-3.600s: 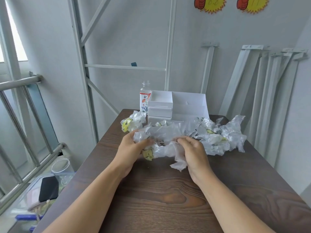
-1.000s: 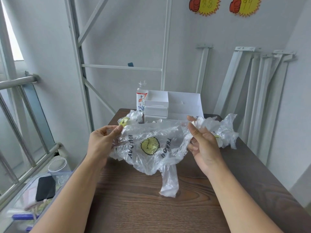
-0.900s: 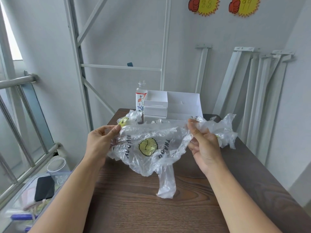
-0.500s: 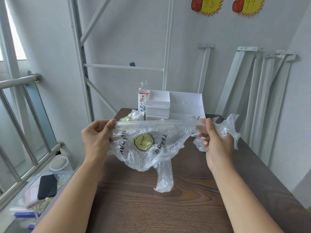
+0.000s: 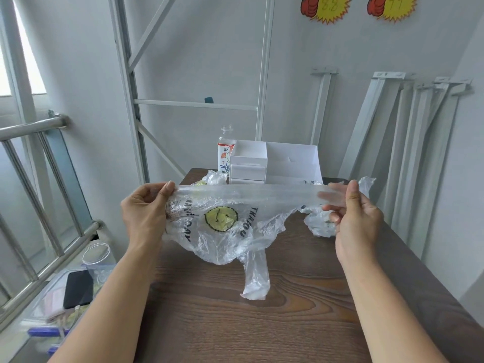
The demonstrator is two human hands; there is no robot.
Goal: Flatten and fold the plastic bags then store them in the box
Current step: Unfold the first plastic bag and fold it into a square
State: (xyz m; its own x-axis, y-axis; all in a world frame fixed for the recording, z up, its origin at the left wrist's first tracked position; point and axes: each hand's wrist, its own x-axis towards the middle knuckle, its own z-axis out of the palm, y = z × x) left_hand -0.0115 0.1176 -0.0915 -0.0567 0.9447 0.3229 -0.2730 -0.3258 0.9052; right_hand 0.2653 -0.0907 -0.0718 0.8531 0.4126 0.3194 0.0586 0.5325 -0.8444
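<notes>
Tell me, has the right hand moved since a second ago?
Yes. The right hand has gone rightward, now past the right edge of the white box, stretching the plastic bag wider.

Hands: left hand (image 5: pixel 146 213) and right hand (image 5: pixel 356 218) now farther apart.
Bag: plastic bag (image 5: pixel 222 221) lifted from the pile, top edge pulled taut.

The stretched bag (image 5: pixel 222 231) veils the right hand's (image 5: pixel 358 218) fingertips (image 5: pixel 328 198) to a blur, and its creased lettering won't read whole. Just beyond that hand the crumpled bags (image 5: pixel 318 226) sit half hidden, and farther off the bag screens the box's (image 5: pixel 290 155) base.
</notes>
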